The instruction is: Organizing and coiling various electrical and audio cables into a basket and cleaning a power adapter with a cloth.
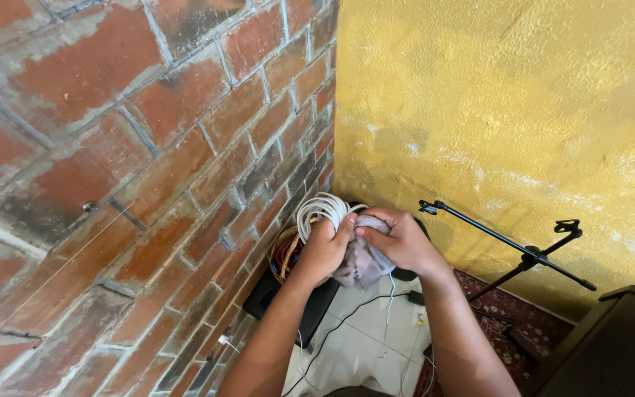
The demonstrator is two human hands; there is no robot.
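Note:
A coil of white cable (319, 210) is held up in the corner where the brick wall meets the yellow wall. My left hand (325, 250) grips the coil from below, thumb pressed on its loops. My right hand (400, 239) holds a crumpled grey-mauve cloth (362, 263) against the coil, fingers closed over it. A loose end of white cable (389, 303) hangs down from the bundle toward the floor.
A wicker basket with red and other cables (285, 254) sits on a black box (288, 300) below my hands. A black microphone stand (523, 254) leans at the right above a patterned red rug (505, 312). A dark cabinet (611, 342) fills the lower right. Thin cables trail over the pale tiled floor (354, 345).

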